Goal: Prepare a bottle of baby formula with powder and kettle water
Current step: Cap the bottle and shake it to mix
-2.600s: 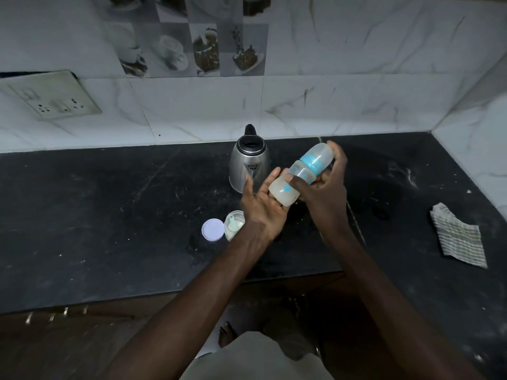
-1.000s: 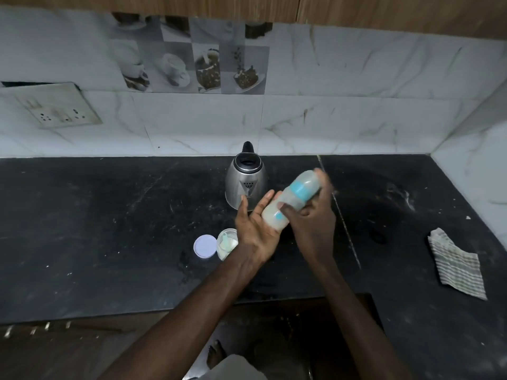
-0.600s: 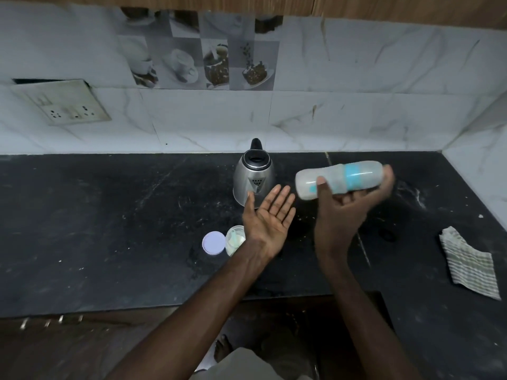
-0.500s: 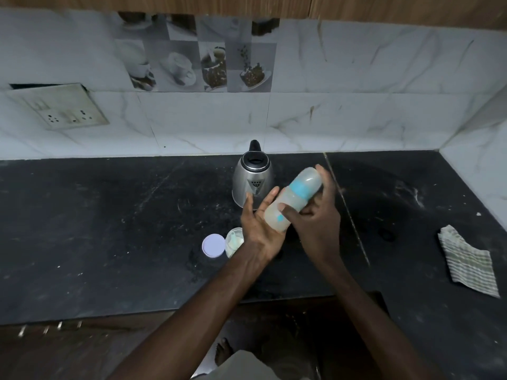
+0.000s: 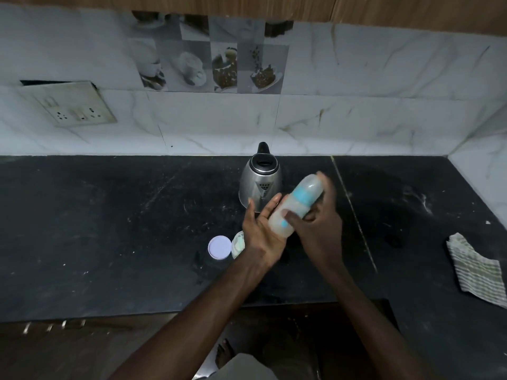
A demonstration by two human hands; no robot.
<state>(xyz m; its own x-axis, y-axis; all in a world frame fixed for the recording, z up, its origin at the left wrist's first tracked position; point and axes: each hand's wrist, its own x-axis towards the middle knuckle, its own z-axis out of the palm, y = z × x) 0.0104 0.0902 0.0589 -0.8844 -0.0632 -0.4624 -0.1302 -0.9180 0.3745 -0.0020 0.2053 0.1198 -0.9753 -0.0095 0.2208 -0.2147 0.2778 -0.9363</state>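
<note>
Head view of a dark counter against a marble-tiled wall. The right hand is wrapped around the bottle, thumb across its lower body and fingers behind it; the bottle is tilted, its capped end up and to the right, its base down and to the left. The bottle is pale and translucent with a blue band near the cap, and is blurred, as are the fingers at its upper end. The left hand is open and flat, fingers extended and together, palm facing the bottle; the bottle's base rests against that palm. Both hands are held above the counter, in front of the steel kettle, which stands upright near the wall with its black lid closed. Just left of the left wrist lie a round white lid and, touching or just beside it, a small open tub, partly hidden by the hand. A striped cloth lies crumpled on the counter, well apart to the right. A socket plate is mounted on the wall at left.
</note>
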